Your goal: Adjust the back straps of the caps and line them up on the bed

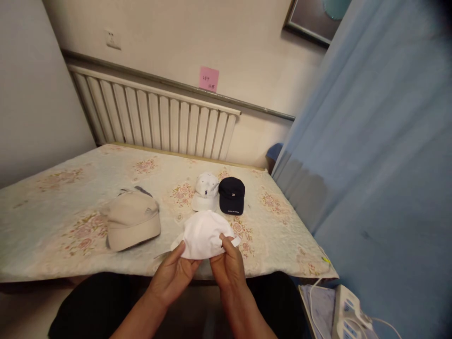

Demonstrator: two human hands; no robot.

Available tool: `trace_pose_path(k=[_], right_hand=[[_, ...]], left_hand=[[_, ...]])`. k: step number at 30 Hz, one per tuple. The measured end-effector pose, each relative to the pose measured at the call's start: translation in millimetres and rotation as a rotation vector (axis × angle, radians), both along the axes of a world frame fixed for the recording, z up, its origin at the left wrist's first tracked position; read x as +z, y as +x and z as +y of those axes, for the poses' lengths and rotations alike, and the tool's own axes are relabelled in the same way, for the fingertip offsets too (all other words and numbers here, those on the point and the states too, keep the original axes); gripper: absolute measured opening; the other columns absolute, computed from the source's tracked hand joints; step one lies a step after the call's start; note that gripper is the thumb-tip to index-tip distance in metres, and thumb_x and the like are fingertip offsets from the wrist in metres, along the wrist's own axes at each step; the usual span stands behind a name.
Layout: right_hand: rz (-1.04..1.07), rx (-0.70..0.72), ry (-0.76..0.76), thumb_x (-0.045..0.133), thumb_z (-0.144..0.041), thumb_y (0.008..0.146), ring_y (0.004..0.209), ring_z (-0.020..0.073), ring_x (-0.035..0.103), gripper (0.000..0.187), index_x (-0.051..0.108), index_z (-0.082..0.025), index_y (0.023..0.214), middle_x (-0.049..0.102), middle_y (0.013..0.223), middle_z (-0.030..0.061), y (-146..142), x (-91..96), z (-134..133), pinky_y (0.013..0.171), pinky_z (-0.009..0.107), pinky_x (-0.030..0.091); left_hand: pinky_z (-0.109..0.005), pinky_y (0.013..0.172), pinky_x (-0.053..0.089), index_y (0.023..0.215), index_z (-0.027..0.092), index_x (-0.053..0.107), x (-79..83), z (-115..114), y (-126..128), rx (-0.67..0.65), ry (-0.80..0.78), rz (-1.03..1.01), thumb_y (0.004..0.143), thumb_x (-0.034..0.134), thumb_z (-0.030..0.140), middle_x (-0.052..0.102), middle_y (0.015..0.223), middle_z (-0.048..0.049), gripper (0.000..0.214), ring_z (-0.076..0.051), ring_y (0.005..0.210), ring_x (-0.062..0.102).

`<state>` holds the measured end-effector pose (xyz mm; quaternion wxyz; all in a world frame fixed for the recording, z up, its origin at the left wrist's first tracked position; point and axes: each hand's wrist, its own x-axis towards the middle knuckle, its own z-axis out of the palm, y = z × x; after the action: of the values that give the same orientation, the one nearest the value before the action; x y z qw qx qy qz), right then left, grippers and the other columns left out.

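Item: white cap (203,233) over near counter (52,221) edge, crown lying away from body. Left hand (174,275) and right hand (229,268) side by side, each grip pinched on near rim, equally near.

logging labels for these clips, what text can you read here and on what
Pink note: handwriting, too blurred to read.
Navy cap: white logo and brim print, too small to read.
Far white cap: dark emblem, no words.
Held cap: no text shows.

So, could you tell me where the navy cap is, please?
In the head view, the navy cap lies on the floral tablecloth, right of the small white cap.
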<state>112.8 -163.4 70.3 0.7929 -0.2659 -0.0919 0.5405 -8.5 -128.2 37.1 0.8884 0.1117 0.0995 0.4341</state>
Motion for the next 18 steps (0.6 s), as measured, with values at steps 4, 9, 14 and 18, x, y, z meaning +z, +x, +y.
trace_pose_path(k=[4,9,14,18], right_hand=[[-0.032,-0.009,0.001,0.071,-0.018,0.070,0.082,0.0158,0.067,0.011,0.064,-0.015,0.078,0.072,0.082,0.0027,-1,-4.1,0,0.085,0.032,0.051],[-0.081,-0.027,-0.023,0.070,-0.019,0.071,0.087,0.0184,0.066,0.020,0.065,-0.014,0.089,0.072,0.088,0.0049,-3,-4.4,1,0.085,0.034,0.051],[-0.114,-0.025,-0.010,0.068,-0.020,0.073,0.087,0.0198,0.067,0.022,0.065,-0.014,0.094,0.072,0.089,0.0057,-4,-2.5,-1,0.083,0.035,0.052],[-0.149,-0.003,0.001,0.067,-0.022,0.074,0.087,0.0205,0.067,0.026,0.064,-0.013,0.098,0.072,0.092,0.0065,-5,-0.6,-2,0.082,0.035,0.052]], left_hand=[[-0.039,0.106,0.038,0.140,0.026,0.035,6.5,-7,5,0.046,0.029,0.086,0.089,0.046,0.011,0.060,0.127,-0.0062,0.055,-0.022,0.118,0.054],[-0.039,0.111,0.030,0.139,0.027,0.038,11.4,-18,11,0.056,0.145,0.143,0.087,0.052,0.015,0.055,0.133,-0.0055,0.055,-0.023,0.125,0.046],[-0.039,0.111,0.028,0.136,0.029,0.043,11.9,-25,12,0.031,0.209,0.231,0.083,0.057,0.013,0.057,0.131,-0.0039,0.056,-0.023,0.127,0.044],[-0.043,0.110,0.028,0.134,0.025,0.046,13.4,-25,12,0.005,0.208,0.228,0.085,0.055,0.016,0.057,0.130,-0.0073,0.051,-0.026,0.126,0.045]])
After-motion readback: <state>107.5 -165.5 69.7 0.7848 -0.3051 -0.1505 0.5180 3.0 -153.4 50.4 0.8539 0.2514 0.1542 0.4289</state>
